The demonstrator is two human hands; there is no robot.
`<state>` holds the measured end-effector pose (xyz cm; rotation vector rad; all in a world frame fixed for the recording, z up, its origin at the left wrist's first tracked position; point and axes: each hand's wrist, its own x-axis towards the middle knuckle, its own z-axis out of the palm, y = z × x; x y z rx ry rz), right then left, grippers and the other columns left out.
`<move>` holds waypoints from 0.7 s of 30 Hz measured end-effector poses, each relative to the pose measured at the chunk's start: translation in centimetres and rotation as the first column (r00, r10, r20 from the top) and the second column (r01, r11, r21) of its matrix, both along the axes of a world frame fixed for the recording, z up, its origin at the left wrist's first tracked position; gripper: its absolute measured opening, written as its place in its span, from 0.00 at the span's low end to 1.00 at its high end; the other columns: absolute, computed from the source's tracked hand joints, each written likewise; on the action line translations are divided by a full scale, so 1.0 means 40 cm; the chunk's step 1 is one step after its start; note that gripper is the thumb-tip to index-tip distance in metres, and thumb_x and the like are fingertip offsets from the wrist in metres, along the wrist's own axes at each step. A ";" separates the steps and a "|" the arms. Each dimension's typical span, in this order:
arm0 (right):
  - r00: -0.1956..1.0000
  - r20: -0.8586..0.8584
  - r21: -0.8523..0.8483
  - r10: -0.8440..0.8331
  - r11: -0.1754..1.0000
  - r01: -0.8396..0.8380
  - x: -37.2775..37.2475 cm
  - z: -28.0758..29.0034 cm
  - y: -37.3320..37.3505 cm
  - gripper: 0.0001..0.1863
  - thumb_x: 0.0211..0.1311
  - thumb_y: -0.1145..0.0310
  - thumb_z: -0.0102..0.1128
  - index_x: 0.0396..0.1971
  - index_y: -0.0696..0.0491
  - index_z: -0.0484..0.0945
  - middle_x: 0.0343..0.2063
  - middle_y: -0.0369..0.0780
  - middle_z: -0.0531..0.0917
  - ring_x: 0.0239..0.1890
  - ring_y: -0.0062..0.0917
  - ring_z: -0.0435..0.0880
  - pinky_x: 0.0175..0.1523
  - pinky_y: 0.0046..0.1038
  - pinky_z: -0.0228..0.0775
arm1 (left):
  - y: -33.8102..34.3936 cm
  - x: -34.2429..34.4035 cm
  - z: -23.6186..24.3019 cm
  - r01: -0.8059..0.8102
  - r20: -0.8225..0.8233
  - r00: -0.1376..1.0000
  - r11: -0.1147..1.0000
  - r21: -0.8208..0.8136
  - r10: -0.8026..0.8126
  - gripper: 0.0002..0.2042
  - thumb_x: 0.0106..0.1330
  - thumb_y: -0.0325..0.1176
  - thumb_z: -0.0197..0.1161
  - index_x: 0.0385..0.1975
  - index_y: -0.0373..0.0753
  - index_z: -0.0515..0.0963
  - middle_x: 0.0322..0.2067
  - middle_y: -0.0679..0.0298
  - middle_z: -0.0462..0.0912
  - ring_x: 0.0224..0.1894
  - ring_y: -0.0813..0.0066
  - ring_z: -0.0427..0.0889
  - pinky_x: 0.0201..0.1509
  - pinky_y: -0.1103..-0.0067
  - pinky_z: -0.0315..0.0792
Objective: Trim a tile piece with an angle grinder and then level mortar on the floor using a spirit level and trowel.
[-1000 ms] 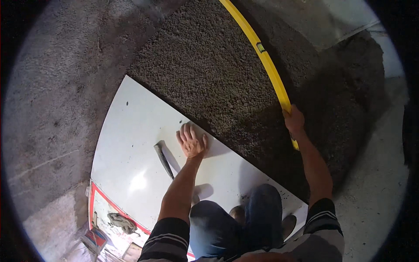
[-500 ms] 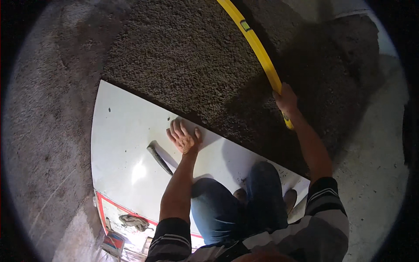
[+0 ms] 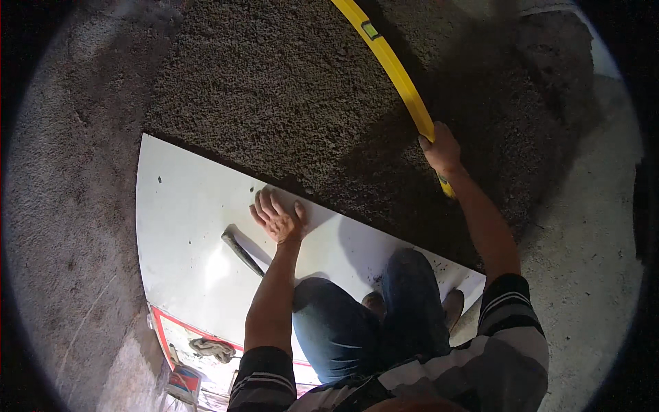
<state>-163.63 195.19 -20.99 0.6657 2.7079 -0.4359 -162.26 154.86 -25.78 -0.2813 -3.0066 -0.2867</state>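
My left hand (image 3: 278, 216) lies flat with fingers spread on a large white board (image 3: 185, 199), close to its far edge. A dark handle of a tool (image 3: 240, 250) rests on the board just left of it, partly hidden by my forearm. My right hand (image 3: 439, 151) grips the lower end of a long yellow spirit level (image 3: 395, 65), which extends away over a bed of dark, coarse screed (image 3: 274, 89). My knees and shoes are on the board.
A rough concrete surface (image 3: 68, 178) runs along the left, and paler concrete (image 3: 576, 240) lies at the right. Below the board at lower left are a red-bordered panel (image 3: 160, 329), a crumpled rag (image 3: 213, 349) and a red-and-blue container (image 3: 184, 381).
The view has shifted. My right hand and the level have moved up and left in the picture. My left hand stays spread on the board near the same spot.
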 end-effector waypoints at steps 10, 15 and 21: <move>0.998 -0.059 0.008 0.010 1.000 -0.010 0.005 -0.013 0.000 0.21 0.61 0.61 0.56 0.51 0.54 0.68 0.39 0.47 0.76 0.37 0.42 0.79 0.40 0.42 0.72 | -0.005 0.000 0.002 -0.016 0.024 1.000 1.000 0.015 0.016 0.36 0.50 0.45 0.61 0.59 0.37 0.56 0.60 0.57 0.58 0.66 0.58 0.52 0.69 0.54 0.42; 0.998 -0.067 0.006 0.016 1.000 -0.015 0.009 -0.020 -0.002 0.21 0.60 0.61 0.56 0.50 0.54 0.68 0.39 0.47 0.76 0.37 0.43 0.79 0.39 0.43 0.72 | -0.002 -0.003 0.021 -0.019 0.072 0.997 0.999 0.027 0.017 0.33 0.55 0.46 0.57 0.58 0.32 0.59 0.60 0.52 0.59 0.66 0.54 0.53 0.70 0.54 0.42; 0.994 -0.107 0.045 0.008 0.999 -0.004 0.006 -0.001 -0.009 0.21 0.59 0.60 0.58 0.50 0.53 0.69 0.36 0.46 0.78 0.35 0.42 0.80 0.39 0.43 0.74 | 0.008 -0.006 0.026 -0.009 0.036 0.999 0.997 0.078 0.006 0.33 0.55 0.44 0.56 0.59 0.33 0.59 0.60 0.51 0.59 0.65 0.53 0.54 0.69 0.53 0.43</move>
